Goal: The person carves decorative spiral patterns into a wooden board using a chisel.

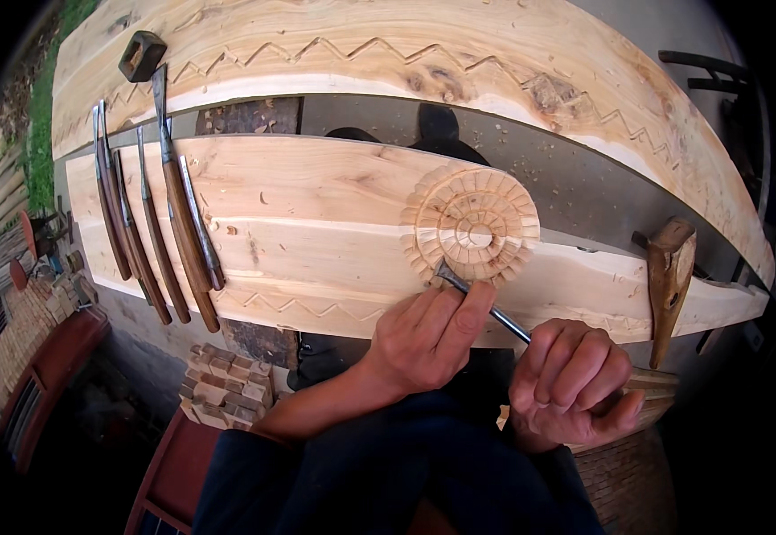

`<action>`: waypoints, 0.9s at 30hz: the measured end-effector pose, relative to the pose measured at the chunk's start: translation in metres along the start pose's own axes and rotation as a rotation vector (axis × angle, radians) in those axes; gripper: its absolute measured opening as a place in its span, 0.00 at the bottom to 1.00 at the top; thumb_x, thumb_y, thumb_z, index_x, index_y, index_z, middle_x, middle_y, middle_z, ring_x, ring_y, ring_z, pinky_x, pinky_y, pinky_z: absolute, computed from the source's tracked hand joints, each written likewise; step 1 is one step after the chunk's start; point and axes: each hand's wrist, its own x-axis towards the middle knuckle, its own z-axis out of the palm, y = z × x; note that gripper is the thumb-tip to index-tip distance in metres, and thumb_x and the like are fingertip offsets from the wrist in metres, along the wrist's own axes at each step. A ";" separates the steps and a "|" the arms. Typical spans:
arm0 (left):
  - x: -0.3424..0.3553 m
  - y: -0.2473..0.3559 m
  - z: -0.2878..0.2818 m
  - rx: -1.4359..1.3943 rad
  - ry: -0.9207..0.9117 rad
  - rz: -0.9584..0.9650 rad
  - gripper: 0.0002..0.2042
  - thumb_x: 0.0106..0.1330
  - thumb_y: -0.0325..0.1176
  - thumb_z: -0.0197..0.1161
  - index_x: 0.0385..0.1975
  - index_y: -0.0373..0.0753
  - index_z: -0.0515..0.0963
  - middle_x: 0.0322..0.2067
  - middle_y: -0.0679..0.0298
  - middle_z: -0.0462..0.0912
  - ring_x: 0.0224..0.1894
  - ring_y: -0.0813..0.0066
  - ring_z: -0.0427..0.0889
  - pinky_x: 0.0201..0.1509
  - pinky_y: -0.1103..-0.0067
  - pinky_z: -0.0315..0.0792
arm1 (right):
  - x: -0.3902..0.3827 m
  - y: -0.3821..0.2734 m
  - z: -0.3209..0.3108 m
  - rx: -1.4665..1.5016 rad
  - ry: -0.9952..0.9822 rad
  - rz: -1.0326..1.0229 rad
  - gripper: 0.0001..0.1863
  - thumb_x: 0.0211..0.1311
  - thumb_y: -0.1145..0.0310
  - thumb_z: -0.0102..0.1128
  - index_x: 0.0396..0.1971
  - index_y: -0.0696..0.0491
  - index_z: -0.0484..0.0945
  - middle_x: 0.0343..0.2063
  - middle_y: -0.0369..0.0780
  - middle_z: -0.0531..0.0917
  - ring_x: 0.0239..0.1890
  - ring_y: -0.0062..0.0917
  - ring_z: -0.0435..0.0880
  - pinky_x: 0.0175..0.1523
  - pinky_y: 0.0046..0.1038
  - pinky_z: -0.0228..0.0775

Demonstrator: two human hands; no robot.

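Note:
A round rosette of concentric notched rings [448, 189] is carved into a pale wooden board [307, 201] lying crosswise before me. My left hand [428, 332] rests at the near edge of the carving, its fingers closed round the lower shaft of a gouge [510, 324]. The steel tip touches the rosette's lower left rings. My right hand [575, 379] is closed round the gouge's upper end, its thumb sticking out to the right; the handle is hidden in the fist. Along the board's near edge runs a shallow zigzag line.
Several wooden-handled chisels [193, 259] lie across the board's left part, near a dark square metal ring [143, 56]. A second zigzag-carved board [254, 67] lies beyond. A wooden mallet-like tool [669, 276] rests at right. Stacked small wood blocks [225, 388] stand below left.

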 end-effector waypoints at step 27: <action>-0.007 -0.004 0.000 -0.043 0.060 -0.004 0.24 0.59 0.19 0.64 0.58 0.28 0.83 0.31 0.59 0.81 0.25 0.69 0.80 0.26 0.74 0.75 | -0.007 0.006 0.012 -0.049 -0.058 -0.096 0.33 0.83 0.43 0.54 0.19 0.50 0.67 0.16 0.38 0.80 0.10 0.22 0.72 0.18 0.26 0.60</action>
